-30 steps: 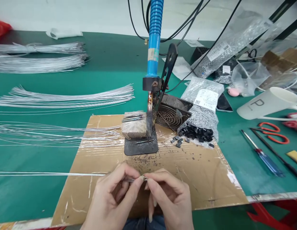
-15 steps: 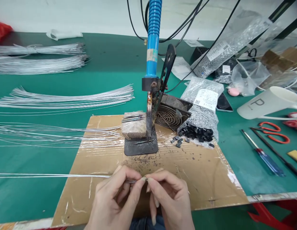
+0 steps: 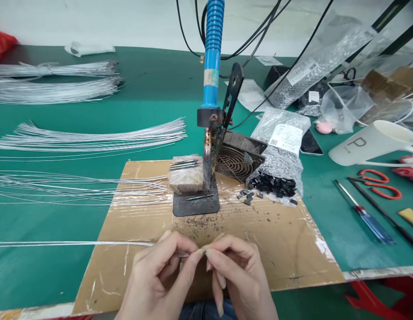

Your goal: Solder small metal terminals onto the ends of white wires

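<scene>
My left hand (image 3: 162,273) is closed on a pair of thin white wires (image 3: 119,243) that run in from the left edge. A short dark, thin metal-looking piece (image 3: 182,255) shows between its fingers. My right hand (image 3: 238,271) is pinched, its thumb and forefinger meeting the left fingertips near the wire ends. Whatever lies in that pinch is too small and covered to name. Both hands are over a cardboard sheet (image 3: 286,249), in front of a blue-handled soldering iron (image 3: 212,95) held upright in a stand above a black base plate (image 3: 196,206).
Loose white wires (image 3: 139,191) and a wire bundle (image 3: 102,138) lie left. A wrapped block (image 3: 185,178) carries thin metal rods. Beside the iron are a small fan (image 3: 238,162) and a bag (image 3: 279,133) spilling black pieces. Further right: screwdriver (image 3: 373,224), scissors (image 3: 382,182), white mug (image 3: 376,142).
My right hand has shifted slightly to the right and its lower fingers have moved. The left hand stays nearly in place with the wires.
</scene>
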A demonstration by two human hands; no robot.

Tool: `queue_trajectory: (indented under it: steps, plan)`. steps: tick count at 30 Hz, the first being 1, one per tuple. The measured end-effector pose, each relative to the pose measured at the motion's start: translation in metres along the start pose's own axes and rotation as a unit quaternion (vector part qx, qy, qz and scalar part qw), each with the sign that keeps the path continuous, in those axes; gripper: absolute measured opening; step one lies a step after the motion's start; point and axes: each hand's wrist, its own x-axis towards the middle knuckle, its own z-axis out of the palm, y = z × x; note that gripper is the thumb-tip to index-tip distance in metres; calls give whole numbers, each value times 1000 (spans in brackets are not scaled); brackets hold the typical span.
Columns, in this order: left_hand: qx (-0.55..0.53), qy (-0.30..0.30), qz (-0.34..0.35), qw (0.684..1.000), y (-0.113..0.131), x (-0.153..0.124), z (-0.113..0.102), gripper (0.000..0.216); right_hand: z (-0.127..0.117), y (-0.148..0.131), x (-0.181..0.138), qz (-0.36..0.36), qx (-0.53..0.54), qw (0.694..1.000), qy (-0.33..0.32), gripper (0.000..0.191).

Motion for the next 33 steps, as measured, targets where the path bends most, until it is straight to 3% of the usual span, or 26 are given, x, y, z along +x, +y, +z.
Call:
queue_trajectory:
  steps: [17, 33]
  plan:
    - [-36, 48, 1, 998, -10, -5, 9, 30, 5, 4, -1, 11, 20, 1000, 11, 24]
    - [-20, 57, 12, 998, -17, -8, 14, 25, 10, 4, -2, -4, 35, 999, 41, 22]
